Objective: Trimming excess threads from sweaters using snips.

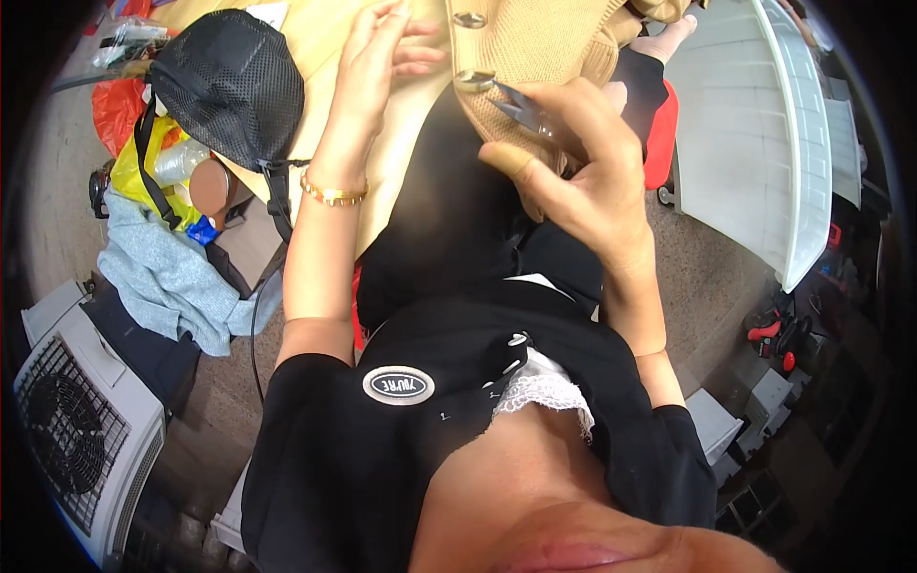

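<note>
The right hand (602, 177), at the upper centre-right of the frame, has its fingers curled around a small pair of dark-bladed snips (519, 103). The blades point up and left, close to a shiny metal button (475, 80) on the edge of a tan knit garment (535, 43). The snips' handle end seems tucked into the palm, though the fingers hide most of it. A second metal button (469, 19) shows above, near the top edge.

The left hand (378, 53), at the upper centre-left, holds nothing; its fingers are loosely extended just beside the garment. A gold bracelet (333, 194) circles that wrist.

The garment lies at the top centre, partly above the person's black-clad lap (449, 181). Further out, a black mesh item (234, 86) sits at the upper left, with a yellow bag (136, 179) and a pale blue knit cloth (162, 272) below it. A white slatted panel (750, 124) stands at the upper right, beside a red plastic piece (663, 138). A white fan unit (134, 435) fills the lower left.
</note>
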`<state>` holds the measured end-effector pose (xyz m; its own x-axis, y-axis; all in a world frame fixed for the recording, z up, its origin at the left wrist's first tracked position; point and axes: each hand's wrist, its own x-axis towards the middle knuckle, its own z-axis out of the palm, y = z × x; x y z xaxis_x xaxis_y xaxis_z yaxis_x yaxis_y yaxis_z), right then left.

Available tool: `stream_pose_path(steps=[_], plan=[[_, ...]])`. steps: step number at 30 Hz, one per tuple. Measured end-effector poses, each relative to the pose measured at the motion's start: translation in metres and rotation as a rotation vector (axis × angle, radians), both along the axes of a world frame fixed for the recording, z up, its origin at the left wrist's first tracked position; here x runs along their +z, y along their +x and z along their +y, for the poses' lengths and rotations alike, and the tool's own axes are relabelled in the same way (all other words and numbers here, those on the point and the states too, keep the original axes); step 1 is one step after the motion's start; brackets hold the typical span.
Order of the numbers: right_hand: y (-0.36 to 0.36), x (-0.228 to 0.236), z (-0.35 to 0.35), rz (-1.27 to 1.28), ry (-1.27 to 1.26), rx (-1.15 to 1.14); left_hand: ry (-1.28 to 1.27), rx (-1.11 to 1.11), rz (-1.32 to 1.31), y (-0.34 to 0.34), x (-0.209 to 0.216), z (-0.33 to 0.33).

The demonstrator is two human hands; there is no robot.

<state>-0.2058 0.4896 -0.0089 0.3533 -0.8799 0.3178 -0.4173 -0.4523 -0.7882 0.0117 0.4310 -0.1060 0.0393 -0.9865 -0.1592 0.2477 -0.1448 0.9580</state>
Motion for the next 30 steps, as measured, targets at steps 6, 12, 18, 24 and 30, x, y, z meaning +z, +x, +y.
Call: stream_pose_path(steps=[6, 12, 18, 24, 30], plan=[[-0.002, -0.005, 0.004, -0.03, 0.016, 0.012, 0.03, -0.002, 0.654, -0.032, 0.03, -0.031], [-0.023, -0.011, 0.008, -0.054, 0.054, 0.236, -0.139, 0.046, 0.567, -0.006, 0.055, -0.002], [-0.069, -0.014, 0.024, -0.128, 0.345, 0.385, -0.067, 0.009, 0.357, 0.01, 0.082, 0.075], [-0.082, -0.02, 0.041, -0.049, 0.451, 0.61, 0.072, 0.014, 0.235, 0.001, 0.085, 0.128], [-0.068, -0.041, 0.041, 0.107, 0.353, 0.361, -0.096, -0.019, -0.269, -0.003, 0.058, 0.112]])
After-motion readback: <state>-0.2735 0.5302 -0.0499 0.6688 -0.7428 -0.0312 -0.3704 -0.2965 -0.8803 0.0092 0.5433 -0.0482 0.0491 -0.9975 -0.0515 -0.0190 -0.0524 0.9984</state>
